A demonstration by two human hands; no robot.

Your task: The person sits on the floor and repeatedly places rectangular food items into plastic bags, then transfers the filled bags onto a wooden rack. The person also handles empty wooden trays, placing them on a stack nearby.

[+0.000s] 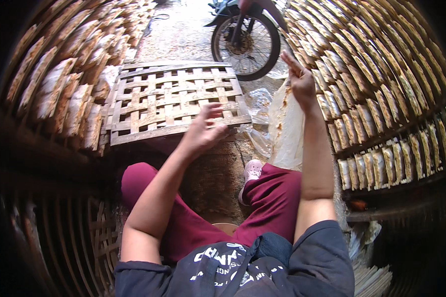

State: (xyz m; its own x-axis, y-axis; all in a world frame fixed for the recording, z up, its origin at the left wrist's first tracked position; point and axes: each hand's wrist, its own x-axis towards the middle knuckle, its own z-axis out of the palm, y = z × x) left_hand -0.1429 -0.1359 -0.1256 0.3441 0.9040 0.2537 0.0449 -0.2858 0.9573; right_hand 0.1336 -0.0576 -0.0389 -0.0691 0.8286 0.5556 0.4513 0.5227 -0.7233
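My left hand (pixel 207 131) is held over the near edge of a woven bamboo rack (pixel 167 98), its fingers apart, slightly blurred and holding nothing. The rack has a flat wooden frame and a lattice with square gaps. Further right, my right hand (pixel 301 83) is raised with its fingers extended and nothing visible in it. Just below and beside that hand stands a pale sheet-like thing (pixel 285 130) with brown stains; whether the hand touches it cannot be told. Crumpled clear plastic (pixel 259 105) lies between the rack and the pale thing.
Stacked whitish slabs with brown, crusty edges line the left side (pixel 54 87) and the right side (pixel 368 122). A motorcycle's front wheel (pixel 246 44) stands beyond the rack. My legs are spread, and one pink clog (pixel 253 170) shows. Slatted racks (pixel 104 226) are at lower left.
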